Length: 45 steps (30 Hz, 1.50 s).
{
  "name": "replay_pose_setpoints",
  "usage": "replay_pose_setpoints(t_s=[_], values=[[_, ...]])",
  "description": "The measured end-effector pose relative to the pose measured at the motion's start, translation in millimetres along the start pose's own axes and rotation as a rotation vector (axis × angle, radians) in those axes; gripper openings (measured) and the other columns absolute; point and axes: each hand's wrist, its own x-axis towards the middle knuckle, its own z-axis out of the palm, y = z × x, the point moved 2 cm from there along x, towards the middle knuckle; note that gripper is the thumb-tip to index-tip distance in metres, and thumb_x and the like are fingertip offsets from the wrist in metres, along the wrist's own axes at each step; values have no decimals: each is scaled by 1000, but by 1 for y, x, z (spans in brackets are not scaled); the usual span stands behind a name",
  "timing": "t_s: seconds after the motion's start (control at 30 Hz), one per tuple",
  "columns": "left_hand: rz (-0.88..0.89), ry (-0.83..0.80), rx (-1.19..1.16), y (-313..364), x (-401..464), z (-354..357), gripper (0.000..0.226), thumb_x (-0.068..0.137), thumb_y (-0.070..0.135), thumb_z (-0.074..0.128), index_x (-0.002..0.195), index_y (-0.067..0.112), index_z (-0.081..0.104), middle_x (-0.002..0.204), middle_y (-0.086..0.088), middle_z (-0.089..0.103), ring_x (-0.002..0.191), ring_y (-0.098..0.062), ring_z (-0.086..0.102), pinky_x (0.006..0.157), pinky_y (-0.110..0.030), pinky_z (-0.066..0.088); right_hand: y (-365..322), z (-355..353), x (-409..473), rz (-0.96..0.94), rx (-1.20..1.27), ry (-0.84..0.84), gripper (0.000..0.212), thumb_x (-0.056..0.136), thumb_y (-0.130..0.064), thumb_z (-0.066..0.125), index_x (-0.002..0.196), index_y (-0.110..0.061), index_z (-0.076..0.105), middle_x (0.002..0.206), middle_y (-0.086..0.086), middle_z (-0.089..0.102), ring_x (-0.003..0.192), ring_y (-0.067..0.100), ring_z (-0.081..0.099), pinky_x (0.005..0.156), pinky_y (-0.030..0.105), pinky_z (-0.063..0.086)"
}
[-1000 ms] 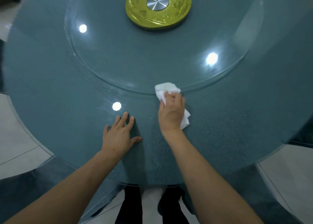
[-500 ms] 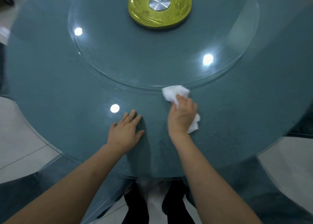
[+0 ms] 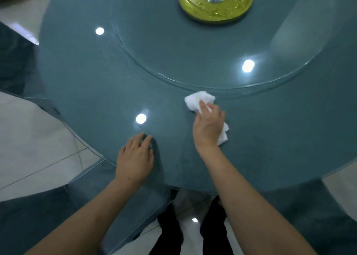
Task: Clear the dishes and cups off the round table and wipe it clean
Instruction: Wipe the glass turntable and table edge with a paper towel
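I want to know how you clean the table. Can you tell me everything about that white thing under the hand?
The white tissue looks like soft, crumpled paper, bunched into a loose wad. It lies on the blue-green table, just in front of the glass turntable's edge. The right hand presses on it with fingers laid over the top. One bunched end sticks out past the fingertips, and a smaller corner peeks out beside the palm. Its middle is hidden under the hand.

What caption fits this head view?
Right hand presses white cloth on teal round table; left hand rests flat.
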Motion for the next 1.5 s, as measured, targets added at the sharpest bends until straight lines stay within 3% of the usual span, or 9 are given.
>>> replay_pose_setpoints(t_s=[0.2,0.33,0.47,0.6,0.73,1.0,1.13,1.27,1.5], values=[[-83,44,-52,-51,-8,-12,39,102,23,51,139,16,56,145,-9,54,133,-30,51,104,-49,44,-5,-39,-104,-693,218,-420,38,88,-9,68,125,-19,72,116,13,67,91,34,58,84,40,51],[-41,41,-55,-73,-19,-8,37,99,22,54,135,15,59,141,-5,56,129,-28,53,102,-47,45,21,-27,-9,-360,80,-170,36,90,-15,61,124,-14,71,106,19,63,95,42,59,83,48,52],[-58,50,-72,-89,-25,-7,37,101,23,52,137,17,58,143,-4,55,132,-26,51,105,-46,43,-50,28,-10,-110,46,-70,35,88,-9,65,122,-17,72,107,19,62,92,42,57,80,45,53],[-105,71,-93,-103,-29,-12,39,101,22,52,139,16,55,145,-7,55,133,-29,51,104,-49,44,-99,11,-115,-587,209,-383,38,91,-12,54,125,-15,71,111,18,65,91,38,57,81,44,51],[-87,48,-100,-114,-33,-9,39,101,24,50,139,15,55,143,-7,55,131,-29,51,103,-48,46,-51,-29,-118,-965,239,-547,36,92,-15,72,129,-17,70,116,15,66,94,31,58,85,40,48],[-41,47,-118,-125,-39,0,37,102,24,48,138,15,55,147,-3,51,135,-25,49,105,-47,48,-130,66,-18,-334,112,-165,30,88,-12,63,117,-13,73,103,17,65,89,42,57,77,44,50],[-94,91,-164,-131,-45,1,37,101,22,48,137,14,55,140,-7,57,127,-30,53,101,-48,49,-134,27,-119,-590,253,-361,37,87,-8,66,123,-14,72,110,16,66,91,37,56,82,41,49],[-55,87,-140,-119,-49,3,37,102,23,50,136,12,57,140,-9,57,128,-30,53,102,-50,49,-51,-36,-142,-750,202,-479,31,97,-19,65,127,-17,71,117,11,67,94,31,57,86,40,48],[70,65,-154,-77,-37,8,35,102,23,49,133,12,59,138,-8,58,125,-30,54,102,-49,48,26,-55,-89,70,-5,19,33,91,-15,65,123,-12,70,104,18,59,92,40,56,82,46,49]])
